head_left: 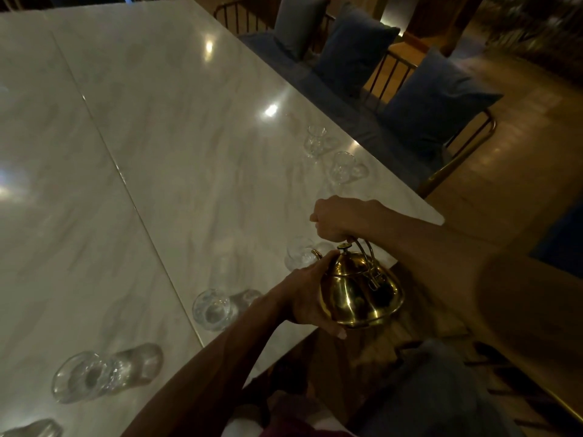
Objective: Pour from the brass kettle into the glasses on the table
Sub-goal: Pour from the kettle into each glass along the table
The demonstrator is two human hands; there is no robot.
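One brass kettle at the marble table edge: right hand fisted around its top handle, left hand cupped against its side. Six glasses visible in a row along the edge, the nearest glass just off the spout. Three blue cushions behind.

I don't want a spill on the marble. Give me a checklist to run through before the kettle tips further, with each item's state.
1. Right hand closed on the brass kettle handle: ok.
2. Left hand steadying the kettle's body: ok.
3. Spout aimed toward the nearest glass: ok, though whether it sits over the rim: cannot tell.
4. That glass upright on the table: ok.
5. Lid seated: ok.
6. Liquid level in the glass: cannot tell, the picture is too dim.
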